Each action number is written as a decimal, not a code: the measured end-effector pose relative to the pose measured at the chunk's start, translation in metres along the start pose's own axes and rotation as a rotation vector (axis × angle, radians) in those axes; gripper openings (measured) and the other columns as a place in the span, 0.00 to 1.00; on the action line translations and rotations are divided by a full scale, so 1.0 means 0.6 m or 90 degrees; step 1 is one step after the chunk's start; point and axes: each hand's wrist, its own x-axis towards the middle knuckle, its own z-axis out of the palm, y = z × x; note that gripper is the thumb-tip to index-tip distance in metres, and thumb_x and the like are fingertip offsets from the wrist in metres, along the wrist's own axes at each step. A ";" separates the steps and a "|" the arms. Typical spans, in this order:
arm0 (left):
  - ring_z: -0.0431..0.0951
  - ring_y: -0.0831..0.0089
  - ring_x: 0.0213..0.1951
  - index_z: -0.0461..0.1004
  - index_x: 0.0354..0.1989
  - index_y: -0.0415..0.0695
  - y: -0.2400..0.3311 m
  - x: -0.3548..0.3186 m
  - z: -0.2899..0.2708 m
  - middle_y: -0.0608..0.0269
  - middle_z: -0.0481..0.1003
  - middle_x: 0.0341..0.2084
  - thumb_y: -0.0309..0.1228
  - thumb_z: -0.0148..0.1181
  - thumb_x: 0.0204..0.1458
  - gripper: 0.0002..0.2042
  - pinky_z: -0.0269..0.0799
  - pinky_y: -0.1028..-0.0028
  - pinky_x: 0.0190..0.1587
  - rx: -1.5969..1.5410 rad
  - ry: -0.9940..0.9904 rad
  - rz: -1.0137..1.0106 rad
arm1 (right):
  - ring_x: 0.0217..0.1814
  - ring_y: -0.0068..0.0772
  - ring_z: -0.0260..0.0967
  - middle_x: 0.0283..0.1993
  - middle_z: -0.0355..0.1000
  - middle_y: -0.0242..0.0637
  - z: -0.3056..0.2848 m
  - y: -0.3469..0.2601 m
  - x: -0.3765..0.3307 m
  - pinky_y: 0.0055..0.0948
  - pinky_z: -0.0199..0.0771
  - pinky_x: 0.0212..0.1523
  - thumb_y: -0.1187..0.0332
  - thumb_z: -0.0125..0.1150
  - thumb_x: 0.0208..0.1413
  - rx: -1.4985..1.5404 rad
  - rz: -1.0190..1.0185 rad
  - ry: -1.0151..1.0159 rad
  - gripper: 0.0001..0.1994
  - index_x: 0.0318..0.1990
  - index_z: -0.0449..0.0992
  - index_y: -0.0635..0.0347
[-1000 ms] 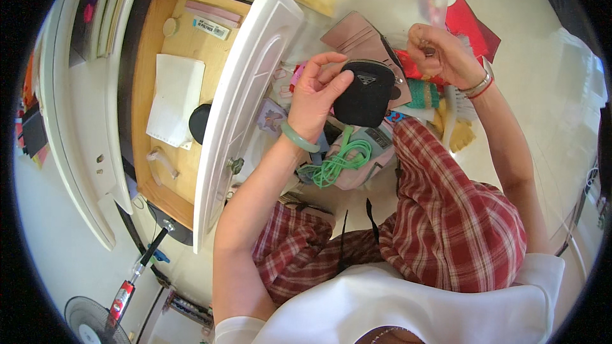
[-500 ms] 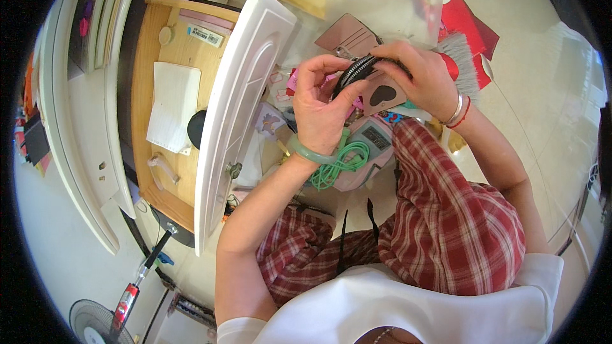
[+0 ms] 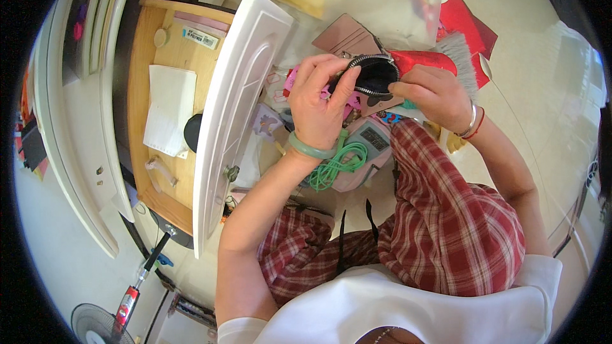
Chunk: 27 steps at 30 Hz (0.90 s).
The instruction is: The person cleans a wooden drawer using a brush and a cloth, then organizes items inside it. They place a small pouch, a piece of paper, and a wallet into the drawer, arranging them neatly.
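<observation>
A small black zip pouch (image 3: 375,78) gapes toward me, its metal teeth parted in a ring around a dark inside. My left hand (image 3: 317,99), with a green bangle on the wrist, is closed on the pouch's left side, thumb on its rim. Fingers curled, my right hand (image 3: 435,94) pinches the rim at the right, near the zip's end. Behind and below the pouch lies a pinkish wallet (image 3: 347,35), partly covered. Under my left wrist is a coiled green cord (image 3: 344,160), next to a pink device (image 3: 371,143) with a grey display.
To the left, a wooden drawer (image 3: 140,89) with a white front (image 3: 239,89) stands pulled out, holding papers (image 3: 171,108) and small items. Red packets (image 3: 468,28) and a grey furry thing (image 3: 458,57) lie at the right. Clear plastic bags (image 3: 382,0) lie beyond. A fan (image 3: 95,325) is lower left.
The pouch has turned and opened wide, so its dark inside shows. My right hand has moved down and right, from the pouch's top to its right rim.
</observation>
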 end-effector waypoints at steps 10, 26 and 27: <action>0.78 0.67 0.44 0.79 0.40 0.40 -0.007 0.008 0.006 0.56 0.77 0.43 0.23 0.65 0.50 0.08 0.73 0.71 0.47 0.073 -0.003 0.045 | 0.31 0.16 0.65 0.38 0.74 0.31 -0.042 -0.028 0.056 0.17 0.63 0.30 0.72 0.54 0.62 0.618 0.556 0.041 0.10 0.50 0.74 0.59; 0.75 0.84 0.33 0.78 0.44 0.40 -0.015 -0.012 0.041 0.68 0.78 0.36 0.28 0.61 0.58 0.08 0.72 0.82 0.35 -0.267 0.002 -0.245 | 0.36 0.49 0.73 0.34 0.75 0.43 0.007 -0.014 0.072 0.38 0.74 0.37 0.76 0.59 0.52 0.164 0.256 -0.012 0.06 0.38 0.74 0.61; 0.77 0.82 0.33 0.78 0.42 0.40 -0.009 -0.011 0.041 0.66 0.78 0.37 0.27 0.61 0.57 0.07 0.73 0.80 0.34 -0.277 -0.013 -0.269 | 0.37 0.49 0.73 0.34 0.75 0.43 0.002 -0.015 0.073 0.38 0.74 0.37 0.76 0.59 0.52 0.152 0.251 -0.026 0.06 0.38 0.74 0.60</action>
